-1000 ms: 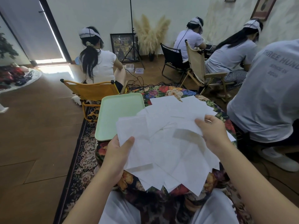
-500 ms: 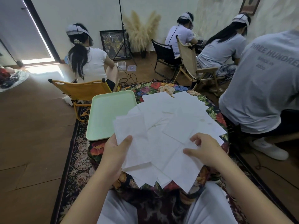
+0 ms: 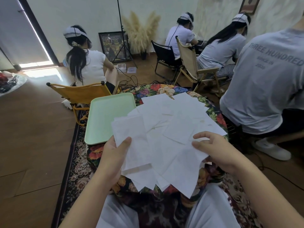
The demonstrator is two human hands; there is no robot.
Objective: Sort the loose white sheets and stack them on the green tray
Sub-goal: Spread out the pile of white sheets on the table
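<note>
Floral table [image 3: 166,90]: fanned white sheets [image 3: 166,139]

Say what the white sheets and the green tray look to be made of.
White sheets: thin matte paper or tissue-like fabric, judging by soft creases and slight translucency; which one is unclear.
Green tray: probably moulded plastic, from its smooth, faintly glossy surface, rounded corners and raised rim.

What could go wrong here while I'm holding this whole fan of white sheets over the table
The left hand grips the fanned white sheets at one edge only, so loose ones at the bottom could slip onto your lap. The right hand pinches just the near edge, so a pull might crease or tear a sheet. The green tray overhangs the table edge and may tip under an uneven stack.
</note>
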